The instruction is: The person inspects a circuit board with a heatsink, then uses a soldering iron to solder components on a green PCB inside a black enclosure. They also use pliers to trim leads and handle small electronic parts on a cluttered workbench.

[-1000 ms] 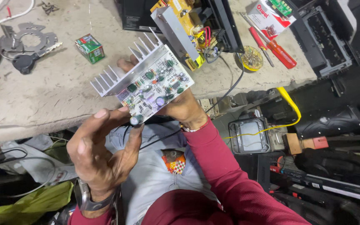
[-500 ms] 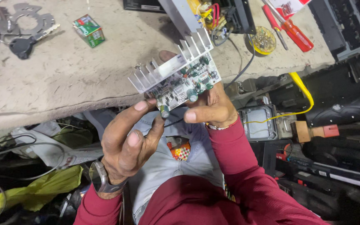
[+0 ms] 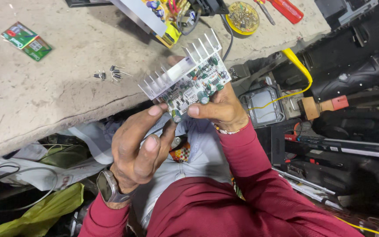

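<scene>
In the head view, a small circuit board [image 3: 194, 85], studded with green and dark cylindrical components and backed by a ribbed, pale aluminium heat sink [image 3: 178, 66], is held tilted above the near edge of the rough grey concrete bench [image 3: 44, 96]; the board is clamped at its lower right corner by the right hand [image 3: 220, 107], thumb on top; its lower left corner is pinched by the fingertips of the left hand [image 3: 139, 147], on whose wrist a dark watch [image 3: 108, 186] is worn. To the left of the board, loose small black components with thin metal legs [image 3: 110, 73] are scattered on the bench; farther left a green cardboard box [image 3: 26, 41] is lying flat; above the board a round yellow tin [image 3: 242, 16] and a red-handled screwdriver [image 3: 286, 9] are seen; to its right a yellow cable [image 3: 301, 70] is curved.
</scene>
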